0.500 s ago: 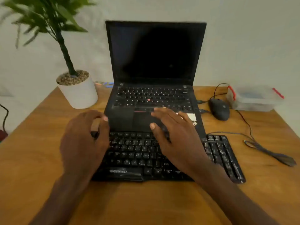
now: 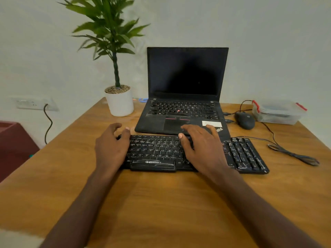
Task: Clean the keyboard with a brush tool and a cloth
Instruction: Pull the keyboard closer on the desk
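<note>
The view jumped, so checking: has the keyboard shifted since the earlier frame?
No. The keyboard still lies along the front of the laptop; only the camera moved.
</note>
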Motion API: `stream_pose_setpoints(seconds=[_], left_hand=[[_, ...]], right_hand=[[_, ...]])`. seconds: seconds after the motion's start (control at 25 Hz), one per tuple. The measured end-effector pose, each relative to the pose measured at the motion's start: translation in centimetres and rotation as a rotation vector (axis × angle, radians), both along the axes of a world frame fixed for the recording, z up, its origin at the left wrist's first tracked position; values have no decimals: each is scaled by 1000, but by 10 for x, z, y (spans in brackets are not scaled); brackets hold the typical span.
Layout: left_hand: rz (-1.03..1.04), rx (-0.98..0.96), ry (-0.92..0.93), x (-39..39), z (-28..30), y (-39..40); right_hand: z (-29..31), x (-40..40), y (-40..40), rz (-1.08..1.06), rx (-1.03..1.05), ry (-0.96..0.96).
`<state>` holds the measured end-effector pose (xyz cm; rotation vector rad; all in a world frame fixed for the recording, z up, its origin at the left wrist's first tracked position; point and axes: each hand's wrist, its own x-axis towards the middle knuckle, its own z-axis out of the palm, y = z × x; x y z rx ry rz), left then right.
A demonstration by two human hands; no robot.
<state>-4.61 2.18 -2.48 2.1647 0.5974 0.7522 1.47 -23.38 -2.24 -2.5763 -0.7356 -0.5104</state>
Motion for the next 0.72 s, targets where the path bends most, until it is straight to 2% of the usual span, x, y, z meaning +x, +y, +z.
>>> stream_pose_setpoints(seconds=[0.2,0.4,0.56,0.72], left_hand=[[-97,-223,-20,-21,-7,23],[41,-109,-68,-37,-11,15],[-64,-83,15,-39,-11,17],[-127,-132,16,-39,-11,18]], right_hand=[[8,-8,-2,38,-20,-24],[1,-16,-14,0,-9,-60],[-2,-20,-15,-24,-8,-109],[0,-19,-21,-138,63,-176]])
